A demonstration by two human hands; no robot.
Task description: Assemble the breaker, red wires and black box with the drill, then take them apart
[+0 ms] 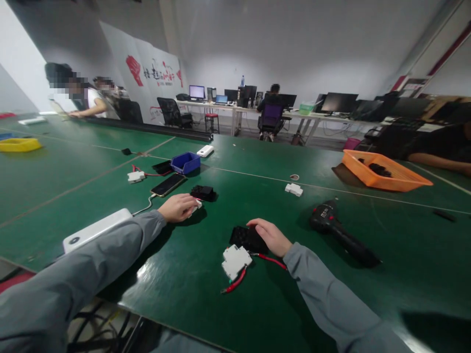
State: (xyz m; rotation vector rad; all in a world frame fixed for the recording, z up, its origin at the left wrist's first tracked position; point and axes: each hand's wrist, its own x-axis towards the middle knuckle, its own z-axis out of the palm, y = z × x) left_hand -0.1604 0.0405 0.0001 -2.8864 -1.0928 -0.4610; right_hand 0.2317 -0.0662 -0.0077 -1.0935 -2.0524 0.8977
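Observation:
My left hand (178, 208) rests with curled fingers on a small white part (196, 205), beside a black block (203, 192). At the right, my right hand (270, 236) touches a dark black piece (246, 237) on the green table; its fingers bend over the edge and the thumb lies close to them. Just in front of that piece lies a white module (236, 262) with red wires (239, 282) attached. A phone (168, 185) with a white cable lies beyond my left wrist.
A black electric screwdriver (342, 234) and an orange tray (384, 170) are at right. Blue bin (186, 163), white power bank (97, 229), another white module (294, 189) and a wired one (136, 176) lie on the table (206, 304). People sit at left, back and right.

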